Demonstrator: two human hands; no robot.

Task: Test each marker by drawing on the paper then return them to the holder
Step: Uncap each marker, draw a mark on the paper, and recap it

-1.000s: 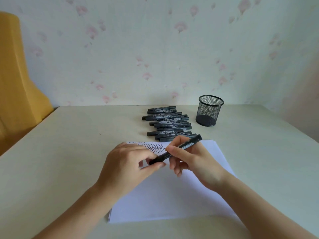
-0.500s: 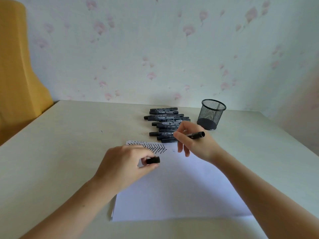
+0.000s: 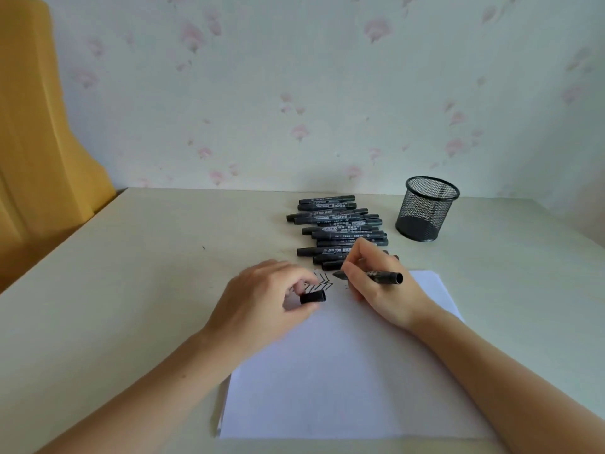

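Setting: a cream table against floral wallpaper.
Marker: uncapped, pinched by the right hand, tip at the paper beside zigzag strokes.
Cap: pinched by the left hand.
Progress: early, judged; the marker row is unreturned, the mesh holder appears empty.

A pale cream desk stands against a wall papered with faint pink flowers; a yellow-orange cushioned thing stands at the left
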